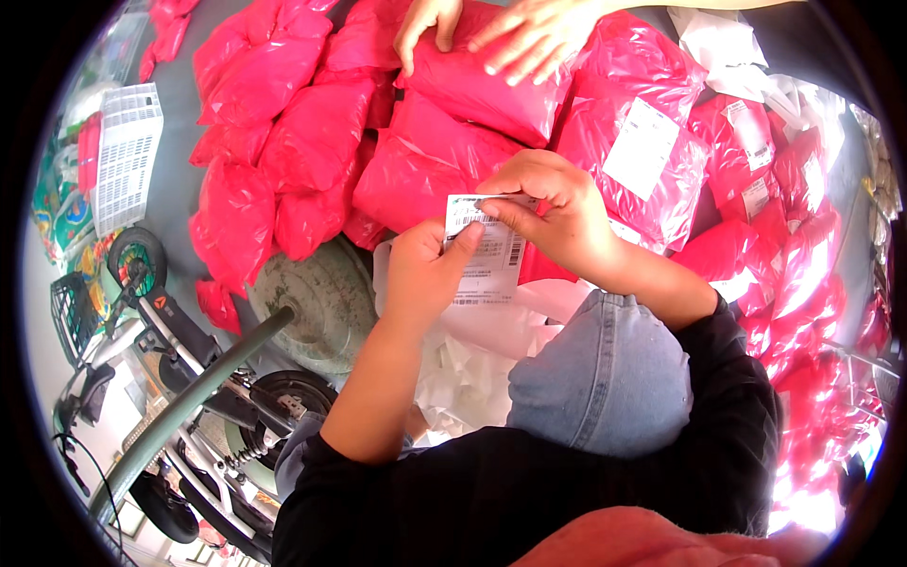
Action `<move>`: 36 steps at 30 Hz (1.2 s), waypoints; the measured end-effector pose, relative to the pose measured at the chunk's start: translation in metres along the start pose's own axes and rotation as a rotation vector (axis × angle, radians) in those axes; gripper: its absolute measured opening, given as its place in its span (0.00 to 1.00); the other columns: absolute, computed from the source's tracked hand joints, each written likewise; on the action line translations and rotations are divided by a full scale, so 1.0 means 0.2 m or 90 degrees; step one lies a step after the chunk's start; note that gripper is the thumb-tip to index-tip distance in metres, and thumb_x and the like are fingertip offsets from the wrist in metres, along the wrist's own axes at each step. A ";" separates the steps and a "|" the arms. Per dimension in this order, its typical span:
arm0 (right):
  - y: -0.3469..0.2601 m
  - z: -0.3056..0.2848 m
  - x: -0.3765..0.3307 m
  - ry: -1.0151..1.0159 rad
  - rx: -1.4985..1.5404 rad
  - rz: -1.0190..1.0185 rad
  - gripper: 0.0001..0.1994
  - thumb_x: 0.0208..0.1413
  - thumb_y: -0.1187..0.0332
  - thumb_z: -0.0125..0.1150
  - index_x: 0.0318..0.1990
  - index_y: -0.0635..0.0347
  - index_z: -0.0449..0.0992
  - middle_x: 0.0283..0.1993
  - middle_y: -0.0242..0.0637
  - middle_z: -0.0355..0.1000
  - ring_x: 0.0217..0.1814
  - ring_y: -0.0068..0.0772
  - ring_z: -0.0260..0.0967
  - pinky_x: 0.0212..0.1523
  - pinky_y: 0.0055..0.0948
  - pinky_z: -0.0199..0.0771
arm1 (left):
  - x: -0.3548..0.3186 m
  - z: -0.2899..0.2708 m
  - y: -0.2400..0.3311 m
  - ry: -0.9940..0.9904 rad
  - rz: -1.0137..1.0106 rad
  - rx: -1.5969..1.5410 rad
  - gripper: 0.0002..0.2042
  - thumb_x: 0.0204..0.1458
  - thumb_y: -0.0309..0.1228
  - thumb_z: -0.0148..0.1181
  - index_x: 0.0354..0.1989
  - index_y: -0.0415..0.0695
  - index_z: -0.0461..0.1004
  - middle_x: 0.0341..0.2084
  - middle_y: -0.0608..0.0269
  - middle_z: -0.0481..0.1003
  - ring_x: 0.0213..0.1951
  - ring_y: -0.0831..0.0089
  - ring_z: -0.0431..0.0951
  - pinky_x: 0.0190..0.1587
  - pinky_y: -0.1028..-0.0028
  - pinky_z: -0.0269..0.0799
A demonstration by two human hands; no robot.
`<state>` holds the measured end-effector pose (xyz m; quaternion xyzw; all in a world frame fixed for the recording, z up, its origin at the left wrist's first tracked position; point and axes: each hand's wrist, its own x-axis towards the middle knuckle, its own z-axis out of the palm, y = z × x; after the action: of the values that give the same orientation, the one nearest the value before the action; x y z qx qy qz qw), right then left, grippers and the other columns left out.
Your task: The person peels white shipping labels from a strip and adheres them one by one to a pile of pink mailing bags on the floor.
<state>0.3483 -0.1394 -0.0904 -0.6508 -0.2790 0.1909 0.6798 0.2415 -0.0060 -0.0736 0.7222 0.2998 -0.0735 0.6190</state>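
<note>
A white printed label [491,255] is stretched between my two hands above my lap. My left hand [422,269] pinches its left edge, thumb on top. At its upper edge, my right hand [559,213] has thumb and bent fingers closed on the label. White paper sheets [468,383] lie crumpled below, between my knees. Just beyond my hands rests a plump pink plastic parcel [420,170]. To the right of it, a larger pink parcel [682,175] bears a white label [642,149].
Another person's hands [539,38] rest on a pink parcel [482,90] at the far side. Several pink bags [312,142] are piled left; more labelled parcels [746,146] lie right. A round metal base [316,307] with a pole [203,402], a bike [179,331] and a white basket [126,156] stand left.
</note>
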 end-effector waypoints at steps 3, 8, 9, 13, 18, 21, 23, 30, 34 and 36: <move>0.03 -0.04 0.01 0.010 -0.156 -0.128 0.05 0.39 0.76 0.63 0.26 0.61 0.74 0.24 0.37 0.68 0.26 0.34 0.67 0.27 0.28 0.67 | 0.04 0.02 -0.02 -0.003 -0.017 0.015 0.12 0.49 0.34 0.57 0.25 0.36 0.72 0.15 0.68 0.70 0.19 0.86 0.65 0.21 0.77 0.62; 0.08 -0.08 0.00 0.054 -0.061 0.019 0.05 0.39 0.75 0.64 0.26 0.61 0.74 0.24 0.34 0.70 0.27 0.26 0.67 0.27 0.25 0.67 | 0.12 0.08 -0.03 -0.016 -0.004 0.033 0.14 0.48 0.37 0.57 0.24 0.35 0.72 0.13 0.66 0.69 0.18 0.84 0.64 0.20 0.77 0.61; 0.07 -0.09 0.01 0.041 -0.083 0.011 0.07 0.39 0.74 0.66 0.27 0.61 0.74 0.25 0.30 0.70 0.26 0.20 0.66 0.26 0.21 0.65 | 0.13 0.10 -0.05 -0.004 0.013 0.011 0.14 0.48 0.37 0.57 0.24 0.35 0.71 0.13 0.66 0.69 0.18 0.84 0.64 0.20 0.76 0.61; 0.07 -0.14 0.02 -0.050 -0.013 0.218 0.08 0.39 0.72 0.67 0.28 0.61 0.74 0.24 0.27 0.69 0.25 0.14 0.62 0.26 0.16 0.62 | 0.17 0.09 -0.03 -0.013 0.023 0.085 0.14 0.47 0.36 0.58 0.25 0.35 0.72 0.14 0.65 0.70 0.18 0.83 0.65 0.21 0.76 0.62; 0.12 -0.15 0.03 -0.012 0.044 0.207 0.07 0.39 0.72 0.67 0.27 0.61 0.74 0.22 0.26 0.69 0.23 0.13 0.61 0.25 0.15 0.61 | 0.20 0.08 -0.04 -0.065 0.006 0.031 0.13 0.46 0.36 0.59 0.26 0.36 0.73 0.16 0.65 0.71 0.20 0.82 0.68 0.23 0.77 0.64; 0.15 -0.15 0.05 0.038 0.028 0.154 0.07 0.40 0.73 0.67 0.27 0.62 0.75 0.22 0.26 0.68 0.23 0.12 0.60 0.24 0.14 0.61 | 0.23 0.06 -0.06 -0.124 -0.067 -0.040 0.13 0.46 0.35 0.59 0.28 0.35 0.74 0.19 0.65 0.73 0.22 0.82 0.70 0.25 0.77 0.65; 0.18 -0.16 0.07 0.056 0.062 0.187 0.07 0.39 0.73 0.67 0.27 0.62 0.75 0.21 0.26 0.68 0.23 0.11 0.61 0.23 0.14 0.61 | 0.24 0.04 -0.08 -0.134 -0.081 0.040 0.13 0.45 0.35 0.60 0.31 0.35 0.74 0.23 0.64 0.74 0.25 0.81 0.71 0.28 0.77 0.66; 0.27 -0.21 0.31 0.100 -0.074 0.196 0.08 0.43 0.66 0.64 0.26 0.61 0.76 0.19 0.29 0.69 0.19 0.14 0.63 0.21 0.17 0.63 | 0.24 -0.17 -0.12 -0.189 -0.300 -0.123 0.20 0.44 0.41 0.61 0.37 0.34 0.72 0.28 0.60 0.75 0.29 0.75 0.75 0.34 0.76 0.68; 0.40 -0.25 0.53 0.115 -0.296 0.132 0.11 0.42 0.61 0.63 0.28 0.59 0.75 0.20 0.35 0.70 0.21 0.27 0.67 0.26 0.24 0.66 | 0.21 -0.27 -0.22 -0.161 -0.336 -0.119 0.24 0.44 0.46 0.60 0.36 0.33 0.71 0.28 0.57 0.75 0.28 0.71 0.76 0.33 0.75 0.71; 0.52 -0.30 0.66 0.154 -0.510 -0.036 0.10 0.43 0.59 0.60 0.27 0.56 0.75 0.27 0.34 0.72 0.33 0.32 0.68 0.34 0.31 0.66 | 0.19 -0.31 -0.27 -0.153 -0.342 -0.136 0.24 0.44 0.46 0.59 0.35 0.33 0.70 0.28 0.57 0.75 0.27 0.71 0.76 0.32 0.74 0.72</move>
<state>0.4980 -0.0957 -0.1755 -0.8737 -0.2670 -0.0292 0.4056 0.2284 0.0686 -0.1240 0.5342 0.4109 -0.2874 0.6806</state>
